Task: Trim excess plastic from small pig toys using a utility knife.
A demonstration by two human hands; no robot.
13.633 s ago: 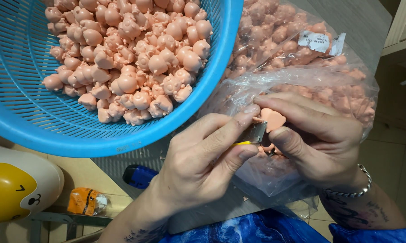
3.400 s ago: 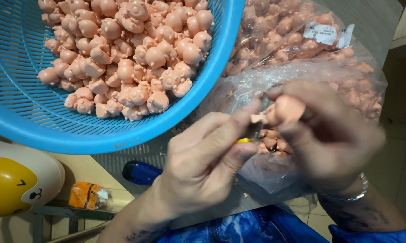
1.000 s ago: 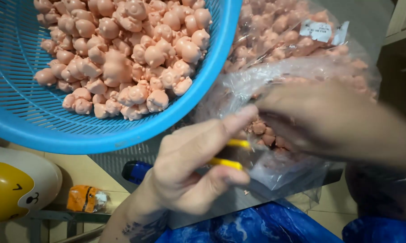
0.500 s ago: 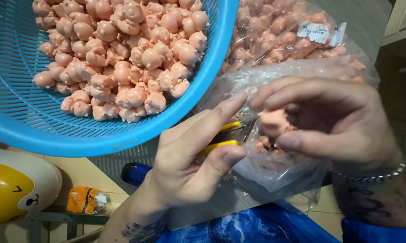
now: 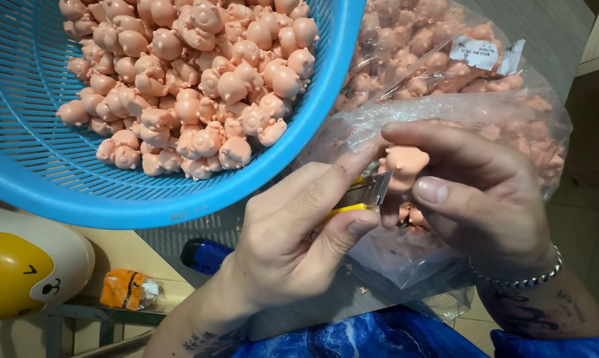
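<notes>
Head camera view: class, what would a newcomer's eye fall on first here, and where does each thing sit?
First, the big blue basket at upper left, heaped with small pink pig figures. Next, at centre right, the right hand pinches one pink pig while the left hand holds a yellow-handled blade against it. Behind the hands, a clear plastic bag bulges with more pigs.

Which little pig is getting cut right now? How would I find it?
Start at the big blue plastic basket, then go right to the clear plastic bag. In front, the right hand pinches one pink rubber pig, alone against the yellow utility knife.
</notes>
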